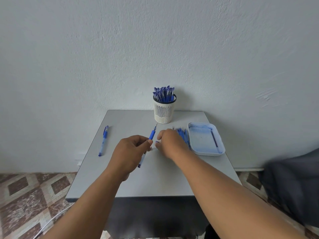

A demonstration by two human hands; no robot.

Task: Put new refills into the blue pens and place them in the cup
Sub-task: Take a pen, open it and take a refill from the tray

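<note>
Pen (149, 141) sits pinched in my L hand (128, 152), long axis tip-up toward 1 o'clock, pointing at the cup (164, 110). R hand (170, 144) is just beside it at 3 o'clock, fingers curled down at the refills (183, 135); can't tell if it's got one.

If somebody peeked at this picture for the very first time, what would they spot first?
Probably the two hands over the middle of the grey table: the left hand grips a blue pen with its tip pointing away, and the right hand reaches down beside a pile of blue refills. Next comes the white cup stuffed with blue pens at the table's far edge by the wall.
</note>
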